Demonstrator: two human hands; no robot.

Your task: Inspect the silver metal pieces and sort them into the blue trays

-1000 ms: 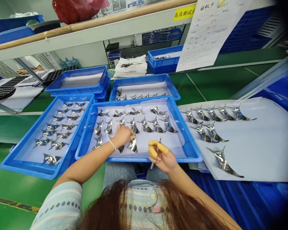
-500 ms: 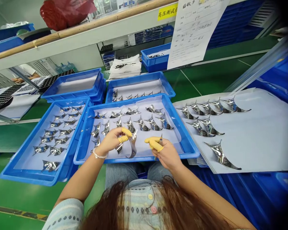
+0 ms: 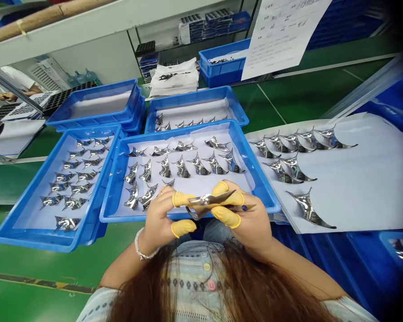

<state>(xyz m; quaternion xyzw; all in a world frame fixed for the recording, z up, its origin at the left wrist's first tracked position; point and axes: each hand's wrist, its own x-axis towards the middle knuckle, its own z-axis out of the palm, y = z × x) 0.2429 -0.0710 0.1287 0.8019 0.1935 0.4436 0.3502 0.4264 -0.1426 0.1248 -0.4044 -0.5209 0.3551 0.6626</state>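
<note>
1. Fingers first: on the right hand (image 3: 255, 219), I see yellow-capped fingertips pinching a shiny, curved metal piece (image 3: 206, 200).
2. On the left hand (image 3: 157, 214), the capped forefinger and thumb stand spread. The forefinger meets the metal piece at its 9 o'clock end; the thumb sits just below. The other fingers are mostly hidden from me.
3. A slim pointed thing (image 3: 250, 207) pokes out of the right hand at 3 o'clock from the metal piece; too much is covered for me to say what it is.
4. I read my clock from the metal piece, which is held above the near edge of the middle blue tray (image 3: 260, 176). Similar pieces lie in rows there on white paper, towards 10, 11, 12 and 1 o'clock.
5. At 9 o'clock I have the left-hand blue tray (image 3: 36, 240), tilted in my view, with more of these pieces.
6. At 3 o'clock lies a white sheet (image 3: 366, 188) bearing five pieces at the back, then two, then a single one nearest.
7. Towards 10 o'clock sit stacked blue trays (image 3: 94, 117), with a co-worker's arm (image 3: 28, 91) well beyond.
8. Near 12 I see a further blue tray (image 3: 240, 114); at 1, a hanging written sheet (image 3: 282, 40).
</note>
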